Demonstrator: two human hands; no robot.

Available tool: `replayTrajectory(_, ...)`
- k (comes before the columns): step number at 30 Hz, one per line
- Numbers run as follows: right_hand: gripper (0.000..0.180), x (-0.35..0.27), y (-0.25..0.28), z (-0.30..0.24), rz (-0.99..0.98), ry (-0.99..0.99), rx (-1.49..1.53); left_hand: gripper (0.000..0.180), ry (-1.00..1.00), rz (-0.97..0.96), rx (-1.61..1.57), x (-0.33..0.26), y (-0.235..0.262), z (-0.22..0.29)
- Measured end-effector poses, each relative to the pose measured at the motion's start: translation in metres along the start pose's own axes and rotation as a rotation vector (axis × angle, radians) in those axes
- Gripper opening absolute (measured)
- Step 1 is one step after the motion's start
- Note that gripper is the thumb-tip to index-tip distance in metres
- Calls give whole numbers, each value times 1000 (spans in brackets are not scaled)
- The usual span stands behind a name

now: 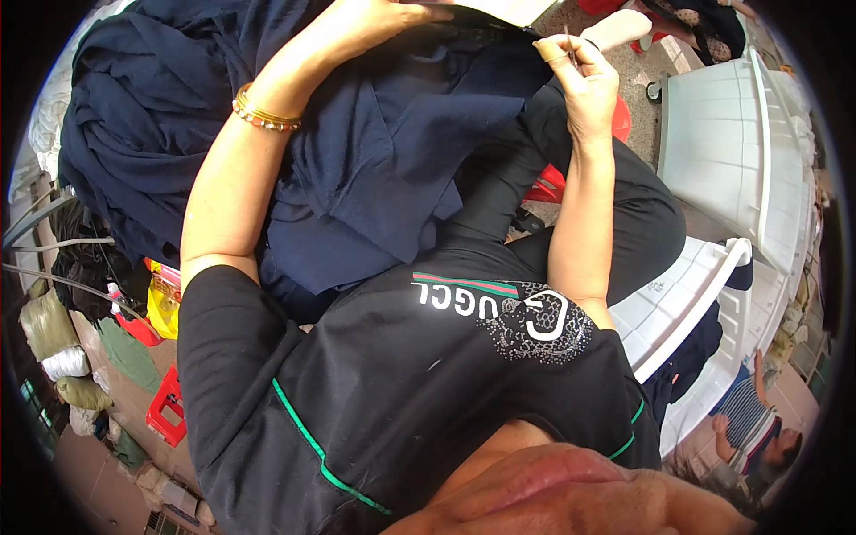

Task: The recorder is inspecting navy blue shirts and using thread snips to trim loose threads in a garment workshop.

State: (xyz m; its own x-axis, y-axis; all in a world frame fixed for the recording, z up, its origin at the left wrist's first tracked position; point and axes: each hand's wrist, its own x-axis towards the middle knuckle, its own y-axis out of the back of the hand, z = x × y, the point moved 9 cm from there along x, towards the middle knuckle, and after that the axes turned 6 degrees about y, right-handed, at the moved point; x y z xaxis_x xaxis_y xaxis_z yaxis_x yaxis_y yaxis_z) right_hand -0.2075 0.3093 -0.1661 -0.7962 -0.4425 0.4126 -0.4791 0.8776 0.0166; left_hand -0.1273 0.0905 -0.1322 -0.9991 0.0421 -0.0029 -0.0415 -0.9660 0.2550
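A large heap of navy cloth (pixel 383 169) lies over my lap and spreads to the left. At the top edge of the view, my left hand (pixel 388 20) is closed on the far edge of this cloth, its fingers partly cut off by the frame. My right hand (pixel 588 85) is raised to the right of the cloth, its fingers closed around a small dark pointed metal tool (pixel 569 40). A yellowish wrap (pixel 550 52) covers its thumb tip, which is close to the cloth's edge. Between the hands, that edge runs in a dark line.
A white plastic bin (pixel 713 134) stands at the right, with another white bin (pixel 687 303) nearer me holding dark cloth. A red plastic stool (pixel 166 406) and a yellow bag (pixel 163 299) are on the left. Another person in a striped shirt (pixel 753 419) is at the lower right.
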Motion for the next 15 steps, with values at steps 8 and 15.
replayTrajectory(8,37,-3,-30,-20,-182,-15,-56,19,-157,166,-58,-6,11,16)
replayTrajectory(15,32,-7,-62,-41,-194,161,-208,18,-70,189,-126,-2,16,4)
